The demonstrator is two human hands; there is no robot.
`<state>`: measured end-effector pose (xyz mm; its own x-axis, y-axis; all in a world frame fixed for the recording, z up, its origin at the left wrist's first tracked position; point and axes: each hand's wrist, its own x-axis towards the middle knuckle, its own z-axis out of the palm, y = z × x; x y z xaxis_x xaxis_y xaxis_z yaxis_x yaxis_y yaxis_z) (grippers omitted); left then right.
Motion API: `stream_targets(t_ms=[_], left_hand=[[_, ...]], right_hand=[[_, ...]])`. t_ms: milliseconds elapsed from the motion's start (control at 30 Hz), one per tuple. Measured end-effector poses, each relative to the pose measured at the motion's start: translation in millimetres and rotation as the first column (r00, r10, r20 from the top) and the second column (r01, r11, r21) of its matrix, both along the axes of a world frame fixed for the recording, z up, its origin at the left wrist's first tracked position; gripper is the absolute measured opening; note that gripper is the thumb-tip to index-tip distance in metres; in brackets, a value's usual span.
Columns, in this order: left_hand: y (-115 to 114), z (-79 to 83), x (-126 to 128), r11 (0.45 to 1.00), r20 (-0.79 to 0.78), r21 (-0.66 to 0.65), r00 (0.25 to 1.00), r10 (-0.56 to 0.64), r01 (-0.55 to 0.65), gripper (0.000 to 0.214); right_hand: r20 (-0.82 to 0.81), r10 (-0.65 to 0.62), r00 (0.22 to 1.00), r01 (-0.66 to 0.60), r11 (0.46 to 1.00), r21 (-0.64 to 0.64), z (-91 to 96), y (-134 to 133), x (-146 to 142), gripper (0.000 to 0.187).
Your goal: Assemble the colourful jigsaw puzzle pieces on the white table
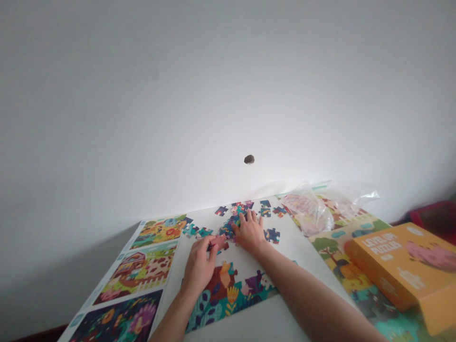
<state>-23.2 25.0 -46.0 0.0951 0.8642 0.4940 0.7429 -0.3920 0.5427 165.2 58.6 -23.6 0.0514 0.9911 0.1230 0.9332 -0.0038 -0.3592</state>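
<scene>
My left hand point(200, 262) pinches a reddish puzzle piece point(220, 242) between thumb and fingers, just above the white tabletop. With its fingers spread, my right hand point(251, 232) lies on a heap of loose puzzle pieces point(231, 223), mostly blue and purple. Nearer to me is a partly joined puzzle point(221, 297) with plants and an orange-brown animal; my right forearm covers its right end. More loose pieces lie around, such as a dark blue clump point(272, 235) right of my right hand and teal pieces point(192, 230) beyond my left hand.
A picture sheet point(142, 266) with several printed scenes lies along the left side. On the right, an orange puzzle box point(399, 266) with its flap open rests on a colourful printed sheet point(327, 249). Behind it is a crumpled clear plastic bag point(313, 216). A white wall point(213, 118) with a hole stands behind the table.
</scene>
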Motion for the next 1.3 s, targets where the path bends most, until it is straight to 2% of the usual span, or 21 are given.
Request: stream_targets(t_ms=[100, 267, 333, 433, 533, 633, 733, 867, 1000, 1133, 1300], left_hand=[[1, -1.3, 0, 1.000, 0.005, -0.001, 1.000, 0.002, -0.002, 0.023], [0, -0.8, -1, 1.000, -0.018, -0.001, 1.000, -0.006, 0.006, 0.023], [0, 0.0, -1, 1.000, -0.024, -0.002, 1.000, -0.007, 0.007, 0.022], [-1, 0.8, 0, 1.000, -0.021, -0.004, 1.000, -0.010, 0.010, 0.022], [-1, 0.9, 0, 1.000, -0.015, -0.003, 1.000, -0.007, 0.007, 0.021], [-1, 0.6, 0, 1.000, -0.015, 0.004, 1.000, -0.001, 0.001, 0.022], [0, -0.1, 0, 1.000, -0.019, 0.005, 1.000, -0.001, 0.001, 0.022], [0, -0.7, -1, 1.000, -0.025, 0.007, 1.000, 0.003, -0.003, 0.022], [-1, 0.2, 0, 1.000, -0.032, 0.005, 0.999, 0.004, -0.004, 0.023], [-2, 1.0, 0, 1.000, -0.035, -0.008, 0.999, 0.005, -0.006, 0.023], [-1, -0.4, -1, 1.000, -0.038, -0.010, 0.999, -0.006, 0.006, 0.024]], right_hand=[[0.020, -0.031, 0.999, 0.031, 1.000, 0.005, -1.0, -2, -4, 0.063], [0.044, 0.069, 0.997, -0.070, 0.997, 0.023, 13.0, -2, 2, 0.042], [0.057, 0.055, 0.997, -0.053, 0.998, -0.035, 23.2, 3, 16, 0.033], [0.068, -0.021, 0.997, 0.025, 0.998, -0.060, 37.3, 14, 48, 0.037], [0.069, -0.026, 0.997, 0.034, 0.994, -0.106, 45.2, 22, 79, 0.033], [0.059, 0.021, 0.998, -0.010, 0.985, -0.172, 45.3, 23, 95, 0.024], [0.046, 0.044, 0.998, -0.035, 0.981, -0.189, 39.0, 20, 91, 0.040], [0.018, 0.028, 0.999, -0.025, 0.993, -0.113, 28.1, 16, 72, 0.054], [-0.032, 0.005, 0.999, -0.008, 0.996, -0.094, 25.7, 19, 67, 0.037], [-0.068, -0.073, 0.995, 0.067, 0.993, -0.093, 32.0, 26, 80, 0.018], [-0.026, -0.207, 0.978, 0.202, 0.973, -0.112, 39.3, 28, 105, 0.026]])
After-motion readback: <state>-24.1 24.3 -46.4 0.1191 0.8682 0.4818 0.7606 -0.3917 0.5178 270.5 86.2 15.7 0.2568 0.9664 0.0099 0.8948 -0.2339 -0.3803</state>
